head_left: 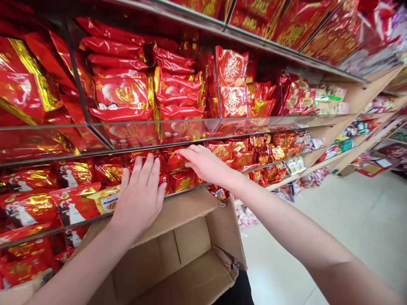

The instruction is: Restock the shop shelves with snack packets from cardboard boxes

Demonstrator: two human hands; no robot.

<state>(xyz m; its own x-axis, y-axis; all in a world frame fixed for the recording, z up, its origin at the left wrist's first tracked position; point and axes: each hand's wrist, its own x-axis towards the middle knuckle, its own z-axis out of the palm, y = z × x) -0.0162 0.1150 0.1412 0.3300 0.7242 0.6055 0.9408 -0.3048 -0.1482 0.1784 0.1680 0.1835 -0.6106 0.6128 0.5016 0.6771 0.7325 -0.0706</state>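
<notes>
My left hand (140, 190) lies with its fingers stretched out over the front edge of the lower shelf, the fingertips against red packets. A shiny red snack packet (174, 162) is between the two hands. My right hand (206, 165) reaches in from the right, its fingers over the right end of that packet and its thumb in front. Below that is another red packet (183, 181) with gold print. Under my hands stands an open cardboard box (178, 207), its visible inside bare. A yellow cookie packet (104, 199) sits just left of my left hand.
Above, an upper shelf with a clear front lip (152, 131) holds stacked red and gold packets (124, 93). Thin dividers split the shelves. More red packets (30, 207) fill the lower left. A pale tiled floor (318, 220) lies right, with a wooden shelf upright (359, 106) beyond.
</notes>
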